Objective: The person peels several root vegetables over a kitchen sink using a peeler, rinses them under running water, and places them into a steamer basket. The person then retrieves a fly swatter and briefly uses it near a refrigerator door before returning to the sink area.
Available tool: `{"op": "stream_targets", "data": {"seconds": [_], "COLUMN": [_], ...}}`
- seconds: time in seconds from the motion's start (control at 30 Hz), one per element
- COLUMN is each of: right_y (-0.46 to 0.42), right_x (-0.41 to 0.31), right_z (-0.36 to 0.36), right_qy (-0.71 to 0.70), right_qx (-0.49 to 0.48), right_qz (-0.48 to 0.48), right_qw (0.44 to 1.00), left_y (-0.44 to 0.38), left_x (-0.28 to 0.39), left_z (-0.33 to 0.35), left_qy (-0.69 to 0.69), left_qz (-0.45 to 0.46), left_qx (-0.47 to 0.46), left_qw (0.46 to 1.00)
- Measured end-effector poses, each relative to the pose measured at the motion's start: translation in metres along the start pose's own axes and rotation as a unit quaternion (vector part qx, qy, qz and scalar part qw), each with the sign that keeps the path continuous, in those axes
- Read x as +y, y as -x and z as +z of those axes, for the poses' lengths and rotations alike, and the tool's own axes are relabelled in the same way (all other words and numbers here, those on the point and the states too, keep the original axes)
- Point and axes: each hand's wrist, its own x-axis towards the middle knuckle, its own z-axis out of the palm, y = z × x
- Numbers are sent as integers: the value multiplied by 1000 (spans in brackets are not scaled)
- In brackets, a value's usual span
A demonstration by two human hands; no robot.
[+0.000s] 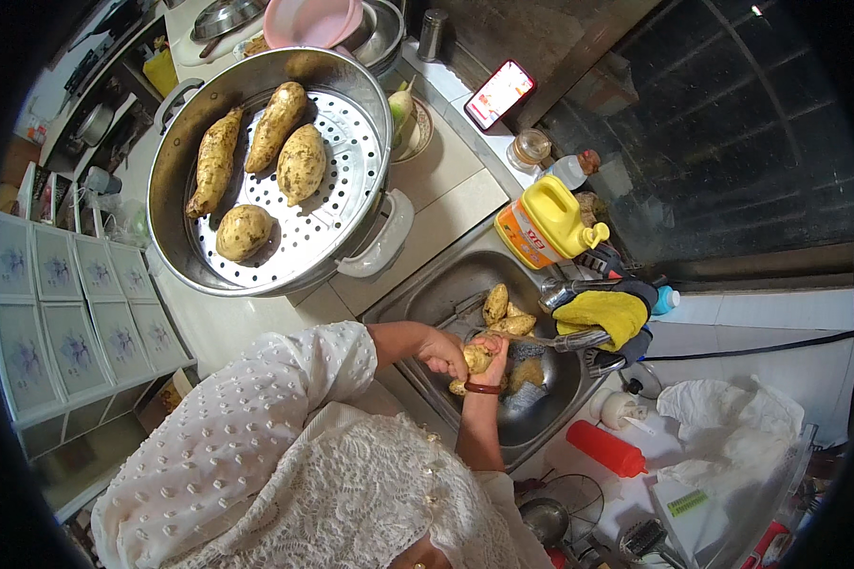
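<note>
Over a steel sink (441, 284) I hold a sweet potato (477, 358) between both hands. My right hand (496, 355), with a reddish-brown bangle at its wrist, grips it from one side. On the other side, my left hand (441, 353) has its fingers bent against the tuber. A stream of water runs from the faucet (582, 341) beside them. More sweet potatoes (496, 304) lie in the sink, near a grey mesh cloth (525, 397). Several larger sweet potatoes (302, 165) rest on the perforated tray of a big steel steamer pot (270, 288) on the counter.
A yellow jug (546, 222) stands at the sink's back edge. A yellow cloth (601, 318) drapes over the faucet. A lit phone (499, 95) leans by the window, near a glass jar (529, 148). A red squeeze bottle (606, 448) lies right of the sink.
</note>
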Motion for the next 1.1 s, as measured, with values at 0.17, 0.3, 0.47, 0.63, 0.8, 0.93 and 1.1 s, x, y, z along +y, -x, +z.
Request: {"op": "stream_targets", "data": {"seconds": [0.17,0.3,0.47,0.63,0.8,0.93,1.1], "right_y": [-15,-26,-27,-37,-37,-31,-33], "right_x": [-9,0,31,5,-10,-12,-20], "right_z": [-12,-5,27,-1,8,10,-6], "right_qy": [22,150,408,261,235,24,-98], "right_qx": [26,70,273,272,232,48,-75], "right_qz": [13,-70,-204,-176,-101,-58,-13], "right_qw": [999,984,847,910,938,997,992], "left_y": [-8,-14,17,11,9,-26,1], "left_x": [1,1,23,23,22,-8,16], "left_z": [-4,2,26,26,17,-25,-3], "left_qy": [-47,-377,-454,-505,-449,-298,-2], "left_qz": [-18,8,27,12,87,256,58], "left_qx": [72,340,466,435,379,252,122], "left_qw": [996,861,759,745,804,885,991]}}
